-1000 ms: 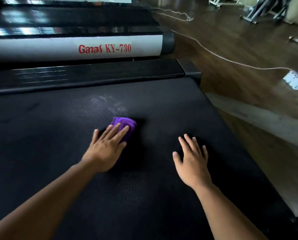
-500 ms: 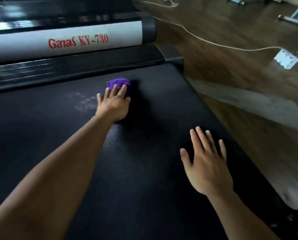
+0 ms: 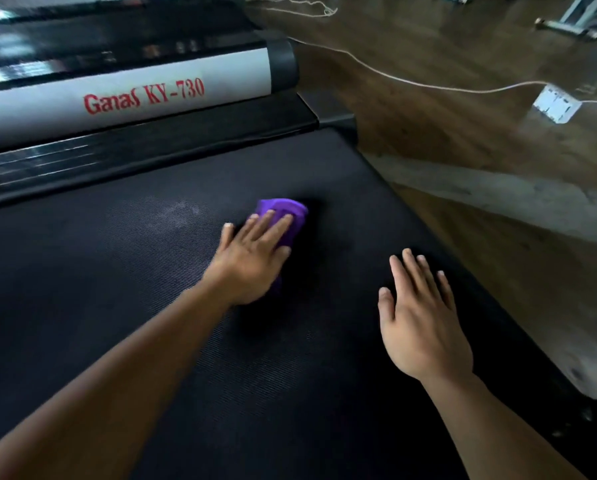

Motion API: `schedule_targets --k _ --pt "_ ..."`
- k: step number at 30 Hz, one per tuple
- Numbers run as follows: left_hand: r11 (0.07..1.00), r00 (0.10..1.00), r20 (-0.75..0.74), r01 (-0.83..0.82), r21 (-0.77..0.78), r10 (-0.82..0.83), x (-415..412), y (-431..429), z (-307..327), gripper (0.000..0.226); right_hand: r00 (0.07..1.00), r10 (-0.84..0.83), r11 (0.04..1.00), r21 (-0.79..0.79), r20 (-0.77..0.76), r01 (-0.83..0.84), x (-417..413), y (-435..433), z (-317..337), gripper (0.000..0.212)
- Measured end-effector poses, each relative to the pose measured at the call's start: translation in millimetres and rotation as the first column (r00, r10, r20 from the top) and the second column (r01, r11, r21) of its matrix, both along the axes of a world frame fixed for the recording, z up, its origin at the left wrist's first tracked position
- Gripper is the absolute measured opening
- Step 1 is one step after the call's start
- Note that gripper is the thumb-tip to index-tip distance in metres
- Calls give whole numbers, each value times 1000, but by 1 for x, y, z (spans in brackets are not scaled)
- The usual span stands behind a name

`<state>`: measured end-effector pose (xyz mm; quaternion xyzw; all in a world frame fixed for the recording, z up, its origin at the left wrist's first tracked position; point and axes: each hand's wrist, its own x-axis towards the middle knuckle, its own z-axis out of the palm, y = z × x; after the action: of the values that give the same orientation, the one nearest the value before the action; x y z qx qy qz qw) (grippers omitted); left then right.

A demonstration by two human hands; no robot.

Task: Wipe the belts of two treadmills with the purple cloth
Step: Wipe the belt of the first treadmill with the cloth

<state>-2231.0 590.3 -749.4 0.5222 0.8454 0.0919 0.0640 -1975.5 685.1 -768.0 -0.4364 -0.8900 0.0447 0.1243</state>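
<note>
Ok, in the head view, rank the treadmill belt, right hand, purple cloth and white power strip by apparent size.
treadmill belt
right hand
purple cloth and white power strip: look alike; the cloth lies partly under the left hand

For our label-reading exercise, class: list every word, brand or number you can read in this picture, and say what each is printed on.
"Ganas KY-730": red letters on the grey cover at the head of the treadmill.
The white power strip on the floor has faint marks, too blurred to read.
No other text shows.
</note>
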Motion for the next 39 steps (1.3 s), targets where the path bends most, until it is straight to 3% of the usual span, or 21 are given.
schedule_targets --k 5,11,17,23,30,39 --pt "947 946 45 -320 -30 321 -106 -11 -1 57 1000 -3 999 40 15 2 0 -2 -1 63" --pt "923 919 85 -382 -44 384 -121 79 8 60 1000 -9 997 76 26 7 0 -2 -4 61" --pt "958 956 76 -279 -68 284 -99 168 17 60 1000 -1 997 77 22 0 0 0 -5 59" --pt "996 995 68 -66 -56 70 -62 221 18 59 1000 4 998 60 19 -5 -1 1 -5 59" --pt "987 991 17 133 -89 -132 -38 204 15 57 1000 -4 999 33 14 4 -2 -1 -1 61" --pt "963 965 39 261 -65 -259 26 150 9 56 999 36 997 -66 -8 -36 -1 -1 9 68"
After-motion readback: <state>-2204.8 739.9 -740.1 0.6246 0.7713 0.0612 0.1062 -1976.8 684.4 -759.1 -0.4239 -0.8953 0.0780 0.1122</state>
